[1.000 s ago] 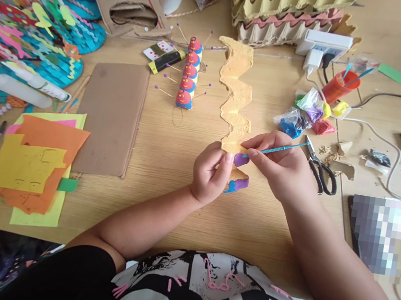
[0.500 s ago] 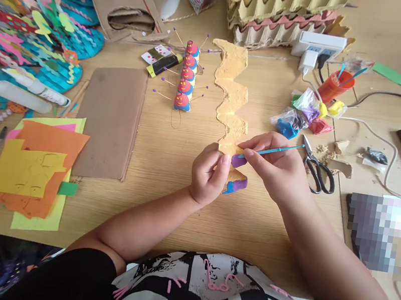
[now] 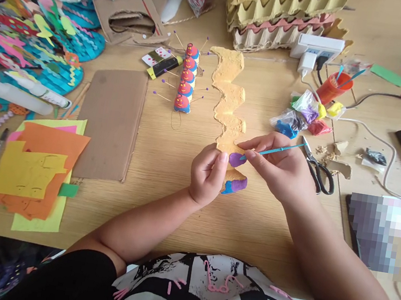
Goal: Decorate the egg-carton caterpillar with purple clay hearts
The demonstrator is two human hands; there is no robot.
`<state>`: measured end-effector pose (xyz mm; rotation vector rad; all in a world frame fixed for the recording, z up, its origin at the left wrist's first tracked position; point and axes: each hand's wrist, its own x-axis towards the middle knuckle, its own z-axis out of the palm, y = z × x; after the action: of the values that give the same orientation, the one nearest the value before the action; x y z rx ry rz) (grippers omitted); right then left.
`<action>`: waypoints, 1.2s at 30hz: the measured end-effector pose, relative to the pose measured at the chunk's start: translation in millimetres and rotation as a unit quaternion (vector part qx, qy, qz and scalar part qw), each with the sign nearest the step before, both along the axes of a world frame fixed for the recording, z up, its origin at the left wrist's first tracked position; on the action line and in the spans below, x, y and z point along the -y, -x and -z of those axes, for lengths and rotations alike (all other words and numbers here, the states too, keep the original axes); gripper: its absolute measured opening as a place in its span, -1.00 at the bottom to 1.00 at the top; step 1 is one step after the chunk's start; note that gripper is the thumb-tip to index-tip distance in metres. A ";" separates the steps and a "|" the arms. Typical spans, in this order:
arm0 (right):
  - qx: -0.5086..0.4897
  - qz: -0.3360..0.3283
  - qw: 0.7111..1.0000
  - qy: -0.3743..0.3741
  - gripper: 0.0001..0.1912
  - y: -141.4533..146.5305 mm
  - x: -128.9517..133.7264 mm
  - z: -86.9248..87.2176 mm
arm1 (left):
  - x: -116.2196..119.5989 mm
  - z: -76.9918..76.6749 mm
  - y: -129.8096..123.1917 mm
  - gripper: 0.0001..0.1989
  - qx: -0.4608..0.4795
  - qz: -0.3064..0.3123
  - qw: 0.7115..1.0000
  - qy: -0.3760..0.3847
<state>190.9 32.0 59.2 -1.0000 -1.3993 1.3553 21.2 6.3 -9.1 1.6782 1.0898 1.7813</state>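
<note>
A zigzag-edged strip of yellow egg carton (image 3: 231,94) stretches away from me over the table. My left hand (image 3: 209,172) pinches its left edge near the close end. Between the fingers of my right hand (image 3: 277,167) is a thin blue tool (image 3: 278,149), its tip resting on a purple clay patch (image 3: 237,160) on the strip. The nearest cup of the strip bears blue and purple clay (image 3: 235,185). Left of the strip stands a finished-looking red, blue and yellow caterpillar (image 3: 186,79) with purple-tipped sticks.
Scissors (image 3: 319,171) lie right of my right hand, below bagged clay (image 3: 307,111) and an orange cup (image 3: 334,88). Brown cardboard (image 3: 109,123) and coloured paper (image 3: 30,168) lie left. Stacked egg trays (image 3: 278,20) and a power strip (image 3: 317,48) sit at the back.
The egg-carton strip has tilted or shifted slightly, and more of the purple patch shows under the tool tip. Both hands keep their grips.
</note>
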 end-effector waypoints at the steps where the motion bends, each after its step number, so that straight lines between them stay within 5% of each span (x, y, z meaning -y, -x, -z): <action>1: 0.001 0.006 1.000 -0.001 -0.61 1.0 0.5 -0.1 | 0.0 0.1 0.0 -0.66 0.000 -0.001 1.000 -0.001; 11: 0.010 0.017 1.000 -0.003 -0.59 3.0 1.3 1.8 | 0.7 2.2 1.4 -0.61 0.008 -0.002 1.000 0.011; 15: -0.033 -0.002 0.998 0.057 -0.57 1.4 -4.0 4.9 | -4.3 5.9 -0.6 -0.59 0.119 0.032 0.984 0.127; 17: -0.062 0.007 0.995 0.073 -0.57 0.5 -8.1 9.0 | -9.7 5.9 -2.8 -0.58 0.215 0.074 0.946 0.231; 21: -0.098 0.042 0.993 0.055 -0.57 1.1 -14.0 20.9 | -19.9 -1.1 -6.5 -0.69 0.373 0.182 0.826 0.382; 25: -0.098 0.082 0.992 0.020 -0.54 4.8 -14.3 31.3 | -24.7 -8.0 -7.1 -0.64 0.409 0.199 0.772 0.443; 36: -0.080 0.058 0.993 -0.063 -0.70 12.4 -8.9 50.1 | -24.0 -0.9 -6.2 -0.63 0.377 0.270 0.785 0.411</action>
<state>178.6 40.9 9.2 -0.8556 -1.2703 1.2188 27.4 30.4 -8.2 0.5391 0.7099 1.1202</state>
